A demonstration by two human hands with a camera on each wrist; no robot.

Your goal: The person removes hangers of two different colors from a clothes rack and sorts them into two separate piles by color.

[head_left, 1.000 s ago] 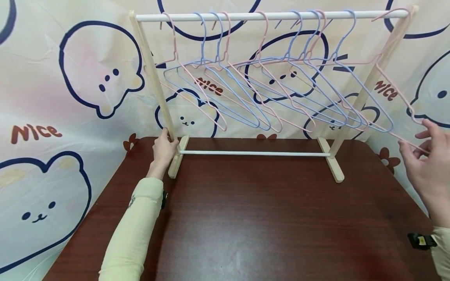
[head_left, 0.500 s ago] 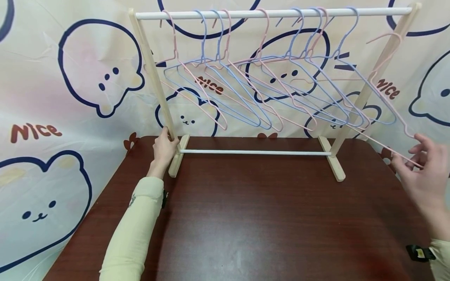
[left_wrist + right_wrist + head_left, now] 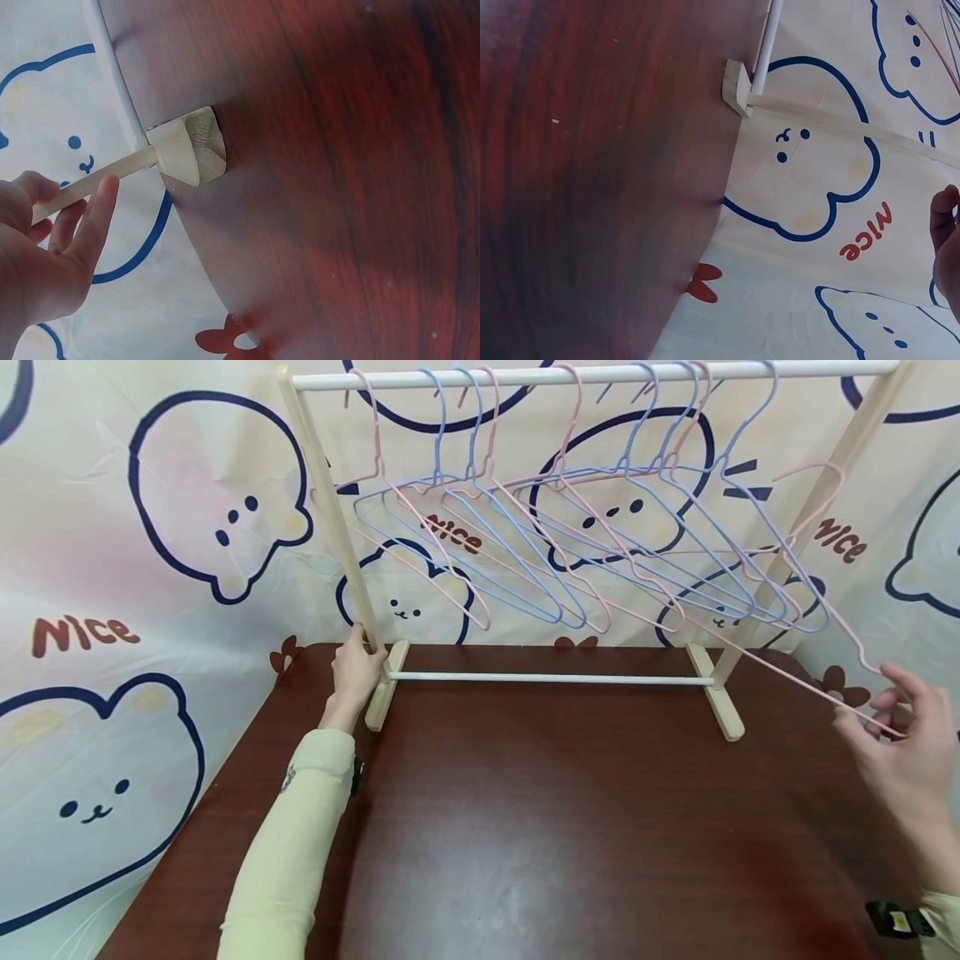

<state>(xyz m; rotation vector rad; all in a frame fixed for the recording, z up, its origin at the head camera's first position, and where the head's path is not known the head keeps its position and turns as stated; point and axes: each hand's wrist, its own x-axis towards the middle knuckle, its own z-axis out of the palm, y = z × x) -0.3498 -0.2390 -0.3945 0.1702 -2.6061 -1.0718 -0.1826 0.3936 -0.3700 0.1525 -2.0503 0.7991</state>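
Observation:
In the head view my left hand [image 3: 356, 672] grips the lower part of the wooden left post [image 3: 324, 485] of a small clothes rack. The left wrist view shows the same hand [image 3: 45, 255] with its fingers around that post [image 3: 127, 164]. At far right, my right hand [image 3: 903, 735] pinches a pink hanger [image 3: 787, 676] by one lower corner. This hanger's hook is below the white top rail [image 3: 510, 377], off it, in front of the right post. Only part of the right hand [image 3: 946, 240] shows at the right wrist view's edge.
Several pink and blue hangers hang from the rail, a blue hanger [image 3: 738, 435] rightmost. The rack stands on wooden feet [image 3: 716, 697] joined by a white lower bar [image 3: 551, 678], at the back of a dark brown table [image 3: 540, 827]. A bear-patterned cloth [image 3: 67, 568] hangs behind.
The pink hanger has come down off the right end of the rail, carried down by my right hand. My left hand keeps its hold on the post; the head view has shifted slightly.

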